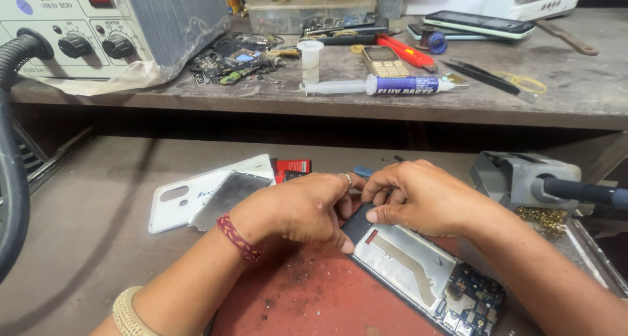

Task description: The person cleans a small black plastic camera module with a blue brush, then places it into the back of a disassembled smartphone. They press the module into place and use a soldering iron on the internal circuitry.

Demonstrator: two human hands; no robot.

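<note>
On the worn grey surface (98,231), a red mat (314,303) lies nearest, and an opened phone (425,277) with its circuit board bared rests slantwise on it; the left hand (294,208) and right hand (418,195) meet at the phone's upper end, each grip pinched on that end, thumbs pressing its dark corner. Just beyond the left hand lie a white back cover (186,195) and a grey metal plate (226,195), with a grey tool holder (517,176) and gold wool (543,219) crowding the right edge, while the left side lies open. Farther back, a shelf (575,94) carries a grey machine with knobs (98,28), a syringe (379,85), tweezers (487,79), a small keypad phone (384,61) and loose parts.
</note>
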